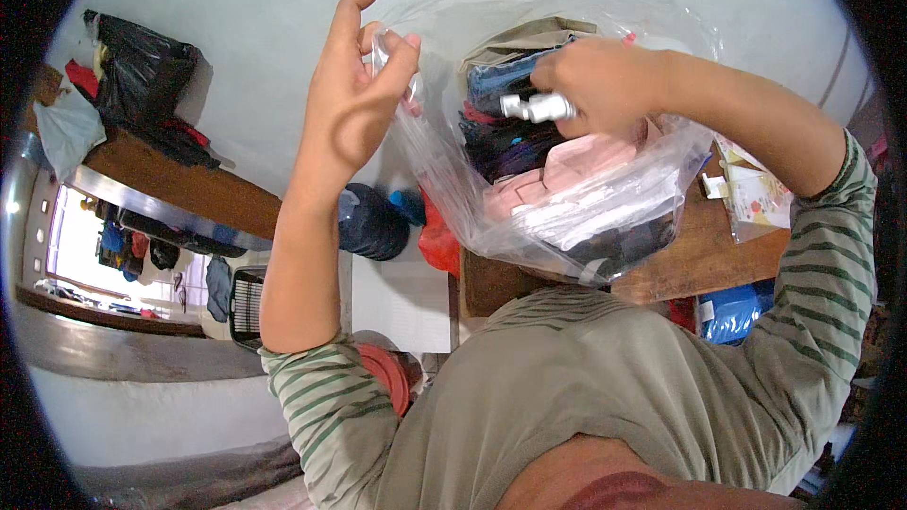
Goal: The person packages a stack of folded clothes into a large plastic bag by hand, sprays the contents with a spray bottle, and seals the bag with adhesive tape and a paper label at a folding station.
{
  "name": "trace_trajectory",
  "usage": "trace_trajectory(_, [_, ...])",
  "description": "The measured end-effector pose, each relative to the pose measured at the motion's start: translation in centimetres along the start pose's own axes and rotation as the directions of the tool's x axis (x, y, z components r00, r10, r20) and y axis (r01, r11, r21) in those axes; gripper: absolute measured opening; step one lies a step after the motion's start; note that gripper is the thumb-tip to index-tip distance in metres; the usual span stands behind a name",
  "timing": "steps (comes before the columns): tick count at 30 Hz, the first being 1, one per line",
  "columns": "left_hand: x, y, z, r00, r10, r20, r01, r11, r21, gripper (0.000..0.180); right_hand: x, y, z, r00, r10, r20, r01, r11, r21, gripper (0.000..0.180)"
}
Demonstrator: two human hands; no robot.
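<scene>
A large clear plastic bag [444, 194] gapes upward in front of me, with folded clothes in it. Its left rim is pinched between the thumb and fingers of my left hand [359, 85], the index finger pointing up. Over the bag's mouth, my right hand [605, 85] grips a small white spray bottle [550, 109], its nozzle towards the left. Below the bottle lie dark clothes [505, 151], a blue denim piece [491, 85] and a pink garment [586, 165]. A khaki garment [529, 38] sits at the far side. My right fingers are partly hidden behind the hand.
The bag rests on a brown wooden table [661, 269]. A dark blue round container [371, 222] and a red plastic bag [439, 236] stand to its left. Packets [756, 194] lie at the right. Black bags [146, 71] sit on a wooden ledge at the far left.
</scene>
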State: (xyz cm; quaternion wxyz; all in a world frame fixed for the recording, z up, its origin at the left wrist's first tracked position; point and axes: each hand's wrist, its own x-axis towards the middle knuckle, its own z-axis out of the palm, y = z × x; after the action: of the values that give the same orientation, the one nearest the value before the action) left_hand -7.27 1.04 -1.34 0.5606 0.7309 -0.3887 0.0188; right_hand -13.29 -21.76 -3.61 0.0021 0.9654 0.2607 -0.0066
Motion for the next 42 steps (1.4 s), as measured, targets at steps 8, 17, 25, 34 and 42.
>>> trace_trajectory(8, [0.4,0.5,-2.0,0.997,0.071,0.024,-0.073,0.848,0.524,0.057,-0.7,2.8,-0.8,0.941,0.321,0.103,-0.300,0.937,-0.179,0.025])
trace_trajectory(17, [4.5,7.1,4.7,0.851,0.217,0.478,-0.518,0.193,0.833,0.046,-4.1,5.1,-0.4,0.897,0.434,0.080,-0.408,0.885,-0.225,0.029])
trace_trajectory(25, [12.0,-1.5,11.4,0.729,0.256,0.635,-0.670,0.079,0.738,0.032,-7.6,6.5,1.0,0.921,0.383,-0.076,-0.390,0.893,-0.224,0.033])
trace_trajectory(34, [13.3,-2.7,10.3,0.698,0.490,0.523,-0.644,0.109,0.757,0.011,-10.1,5.3,0.0,0.903,0.418,-0.101,-0.422,0.906,-0.020,0.026])
trace_trajectory(42, [8.2,1.4,9.5,0.554,0.706,0.441,-0.683,0.083,0.725,0.026,-10.2,4.4,-0.8,0.850,0.511,-0.127,-0.500,0.859,0.108,0.029])
